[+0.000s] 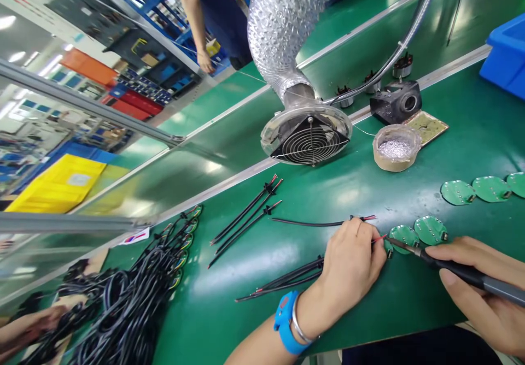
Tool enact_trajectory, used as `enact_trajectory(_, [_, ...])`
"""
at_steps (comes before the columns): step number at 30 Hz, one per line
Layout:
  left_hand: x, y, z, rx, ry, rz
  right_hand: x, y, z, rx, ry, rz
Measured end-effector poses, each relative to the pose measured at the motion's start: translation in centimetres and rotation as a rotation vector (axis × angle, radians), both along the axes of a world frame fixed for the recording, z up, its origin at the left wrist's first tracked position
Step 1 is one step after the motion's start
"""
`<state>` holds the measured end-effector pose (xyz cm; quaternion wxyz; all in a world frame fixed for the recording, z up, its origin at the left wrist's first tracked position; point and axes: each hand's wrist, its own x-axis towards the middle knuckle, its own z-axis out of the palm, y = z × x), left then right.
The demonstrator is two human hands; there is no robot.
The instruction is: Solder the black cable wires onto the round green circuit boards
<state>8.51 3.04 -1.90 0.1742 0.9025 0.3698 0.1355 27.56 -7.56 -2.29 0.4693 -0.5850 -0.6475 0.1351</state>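
My left hand (353, 255), wearing a blue wristband (287, 321) and a metal bangle, is closed on a black cable whose red wire end (379, 238) sticks out past the fingertips. In my right hand (479, 305) is a soldering iron (471, 277), its tip close to the red wire; whether they touch I cannot tell. Round green circuit boards (404, 236) lie around the tip, one partly hidden by my left fingers. Several short black cables (289, 275) with bare red ends lie under and beside my left wrist, and another cable (307, 223) stretches behind that hand.
Above the bench hangs a fume extraction hood (311, 138) on a silver duct. Behind the boards are a tape-roll ring (396, 149) holding shiny bits and a black iron stand (396, 102). A cable heap (123, 305) lies left, near another person's hand. A blue bin (506, 53) stands right.
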Motion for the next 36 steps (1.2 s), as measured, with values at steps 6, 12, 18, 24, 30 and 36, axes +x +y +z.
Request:
enact_trajectory(6, [0.1, -0.1, 0.0, 0.026, 0.030, 0.009, 0.0, -0.1, -0.2, 0.011, -0.004, -0.016])
enact_trajectory(12, [0.2, -0.2, -0.1, 0.081, 0.045, 0.003, -0.5, 0.1, 0.3, 0.033, 0.034, -0.059])
enact_trajectory(18, [0.1, 0.0, -0.4, 0.114, 0.015, -0.010, -0.1, -0.8, 0.2, 0.006, 0.085, -0.136])
enact_trajectory(24, [-0.3, 0.0, -0.1, 0.068, -0.098, -0.063, -0.3, -1.1, -0.9, -0.057, 0.109, -0.227])
enact_trajectory(30, [-0.6, 0.0, 0.1, 0.058, -0.106, -0.126, -0.3, -1.1, -1.0, -0.051, 0.074, -0.201])
enact_trajectory(36, [-0.5, 0.0, -0.1, 0.082, -0.090, -0.092, -0.3, -0.9, -0.8, -0.039, 0.050, -0.166])
